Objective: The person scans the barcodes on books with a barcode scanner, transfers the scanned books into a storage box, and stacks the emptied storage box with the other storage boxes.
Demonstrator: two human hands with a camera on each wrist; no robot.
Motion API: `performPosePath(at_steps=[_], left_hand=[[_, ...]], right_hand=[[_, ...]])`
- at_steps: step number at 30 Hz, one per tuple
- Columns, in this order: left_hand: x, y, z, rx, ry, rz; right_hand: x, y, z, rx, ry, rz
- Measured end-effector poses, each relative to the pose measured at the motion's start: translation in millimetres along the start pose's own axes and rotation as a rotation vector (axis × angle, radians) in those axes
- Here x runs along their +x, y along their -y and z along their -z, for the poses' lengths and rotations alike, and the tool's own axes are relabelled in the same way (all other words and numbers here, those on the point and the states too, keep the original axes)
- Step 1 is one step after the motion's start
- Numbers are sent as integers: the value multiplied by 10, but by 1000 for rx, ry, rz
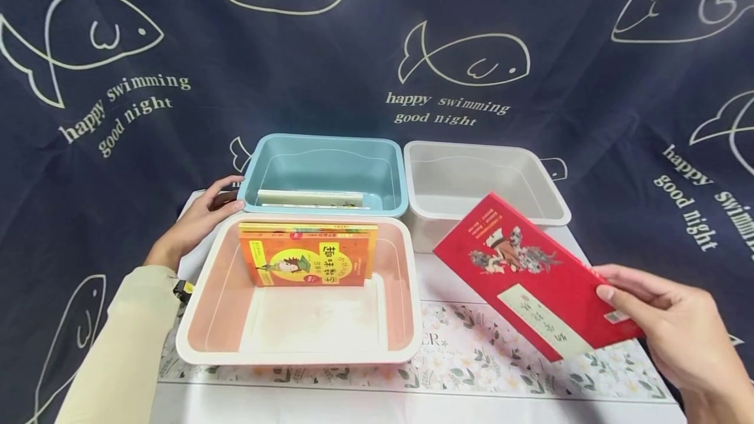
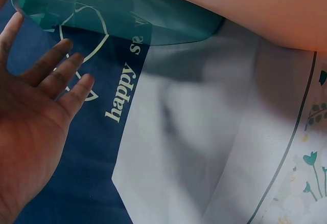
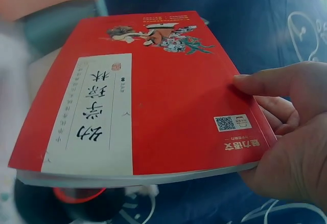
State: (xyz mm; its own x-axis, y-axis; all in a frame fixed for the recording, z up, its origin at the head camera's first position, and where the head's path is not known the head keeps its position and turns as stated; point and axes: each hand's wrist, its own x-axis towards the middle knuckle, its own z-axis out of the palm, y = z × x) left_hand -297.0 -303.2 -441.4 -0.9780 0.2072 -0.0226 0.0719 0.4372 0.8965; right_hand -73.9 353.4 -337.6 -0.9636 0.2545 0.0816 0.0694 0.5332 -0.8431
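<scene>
My right hand (image 1: 677,322) pinches a red book (image 1: 506,260) by one end, thumb on the cover and fingers beneath. The book is tilted in the air in front of the grey bin (image 1: 483,221). In the right wrist view, the red book (image 3: 173,91) shows a pale title label and a small QR code. My left hand (image 1: 203,218) touches the left side of the blue bin (image 1: 250,178) with its fingers spread; the left wrist view shows the left hand (image 2: 38,116) with extended fingers and an uncovered palm.
A pink bin (image 1: 212,306) stands in front of the blue one, with several orange and yellow books (image 1: 347,267) upright at its back. Pale books (image 1: 312,198) lie inside the blue bin. A floral cloth (image 1: 471,365) covers part of the white table (image 1: 283,404).
</scene>
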Motion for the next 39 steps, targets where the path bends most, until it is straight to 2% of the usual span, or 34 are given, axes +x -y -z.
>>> performPosePath(at_steps=[3,7,13,21,23,28,35,39], left_hand=[[2,1,4,-8,3,4],[4,0,8,-7,3,4],[7,3,10,-11,9,-32],[21,20,12,-10,7,-29],[17,21,17,-11,5,-22],[8,4,7,-9,1,-1],[25,18,11,-12,13,-26],[19,20,11,-10,5,-14]], right_hand=[[122,137,2,127,13,91],[257,291,-18,260,48,162],[399,503,-89,318,110,240],[572,817,-202,88,60,267],[617,896,-238,55,70,283],[722,1075,-336,2,114,293],[904,1327,-507,-29,172,302],[1016,1460,-639,-35,198,305]])
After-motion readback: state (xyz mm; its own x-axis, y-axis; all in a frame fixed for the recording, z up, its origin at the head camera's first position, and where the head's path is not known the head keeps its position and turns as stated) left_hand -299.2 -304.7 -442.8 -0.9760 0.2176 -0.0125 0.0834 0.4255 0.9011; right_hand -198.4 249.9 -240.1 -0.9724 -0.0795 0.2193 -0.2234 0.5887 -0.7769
